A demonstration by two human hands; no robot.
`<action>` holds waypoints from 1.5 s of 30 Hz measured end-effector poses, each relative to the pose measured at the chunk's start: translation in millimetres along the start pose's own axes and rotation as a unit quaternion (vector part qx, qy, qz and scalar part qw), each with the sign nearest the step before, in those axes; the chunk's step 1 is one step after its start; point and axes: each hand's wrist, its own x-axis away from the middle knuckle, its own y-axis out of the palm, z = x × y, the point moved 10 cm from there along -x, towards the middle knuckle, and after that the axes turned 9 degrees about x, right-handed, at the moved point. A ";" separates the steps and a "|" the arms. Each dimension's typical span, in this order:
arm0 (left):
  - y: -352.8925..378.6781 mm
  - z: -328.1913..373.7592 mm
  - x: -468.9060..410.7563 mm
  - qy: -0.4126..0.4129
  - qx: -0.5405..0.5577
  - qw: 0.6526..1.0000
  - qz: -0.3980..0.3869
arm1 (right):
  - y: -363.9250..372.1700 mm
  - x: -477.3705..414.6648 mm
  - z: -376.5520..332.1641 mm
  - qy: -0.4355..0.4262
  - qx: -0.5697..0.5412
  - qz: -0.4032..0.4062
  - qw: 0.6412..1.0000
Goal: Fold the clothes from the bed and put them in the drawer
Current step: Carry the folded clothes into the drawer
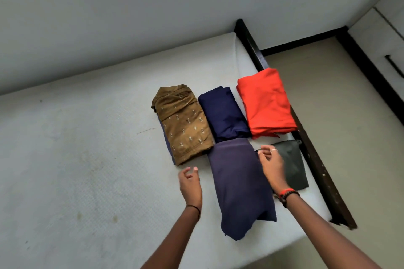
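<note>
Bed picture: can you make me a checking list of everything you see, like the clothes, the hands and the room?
Surface: white mattress with faint stains; dark bed frame along its right side.
Job's things: five folded pieces on the mattress. The brown patterned garment, navy garment and orange-red garment lie in a row; the purple garment and dark grey garment lie nearer the person.
Clutter: nothing seen.
Hands: left hand loosely curled beside the purple garment, holding nothing; right hand at that garment's right edge, grip unclear.
Cables: nothing seen.
Surroundings: pale wall, beige floor, white drawer unit at right.
</note>
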 end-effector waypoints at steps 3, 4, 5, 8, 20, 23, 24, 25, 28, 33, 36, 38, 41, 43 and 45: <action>46.5 -6.8 40.4 0.002 -0.004 0.995 -0.096 | -37.3 7.6 39.7 0.041 -0.002 0.025 0.999; 64.6 -8.8 52.6 0.010 -0.017 0.992 -0.126 | -51.2 10.1 53.4 0.057 -0.001 0.034 0.998; 77.8 -9.1 61.1 0.022 -0.032 0.989 -0.146 | -60.7 12.0 63.6 0.068 0.001 0.038 0.997; 89.3 -8.4 66.3 0.053 -0.073 0.991 -0.103 | -72.3 15.6 90.7 0.095 0.001 0.020 0.995; 81.5 -79.6 26.8 -0.178 -0.019 0.978 -0.107 | 40.3 21.8 96.3 0.088 -0.012 -0.261 0.961; 92.8 -86.6 26.4 -0.207 -0.008 0.954 -0.216 | 47.3 15.1 95.8 0.087 0.011 -0.239 0.967; 94.7 -88.2 25.7 -0.210 -0.008 0.949 -0.236 | 48.7 13.7 95.2 0.086 0.021 -0.237 0.967; 96.1 -89.5 24.4 -0.215 -0.006 0.943 -0.253 | 49.1 12.7 94.1 0.085 0.026 -0.237 0.967; 96.7 -92.3 23.7 -0.230 -0.005 0.931 -0.285 | 53.6 12.0 94.1 0.094 0.016 -0.255 0.962; 99.4 -97.7 27.9 -0.274 0.012 0.912 -0.306 | 60.3 21.4 96.4 0.133 -0.081 -0.304 0.940; 99.4 -93.8 35.8 -0.303 0.021 0.900 -0.311 | 65.6 31.3 91.3 0.153 -0.134 -0.332 0.921; 95.1 -91.3 38.9 -0.322 0.025 0.897 -0.303 | 71.7 38.6 90.7 0.166 -0.157 -0.353 0.907; 90.0 -86.0 44.3 -0.327 0.022 0.896 -0.298 | 70.3 51.8 89.2 0.179 -0.170 -0.375 0.894; 87.6 -82.1 53.1 -0.328 0.029 0.895 -0.300 | 65.5 61.1 91.4 0.197 -0.172 -0.377 0.888; 85.7 -74.8 65.5 -0.329 0.043 0.895 -0.300 | 57.7 68.5 89.4 0.202 -0.180 -0.370 0.889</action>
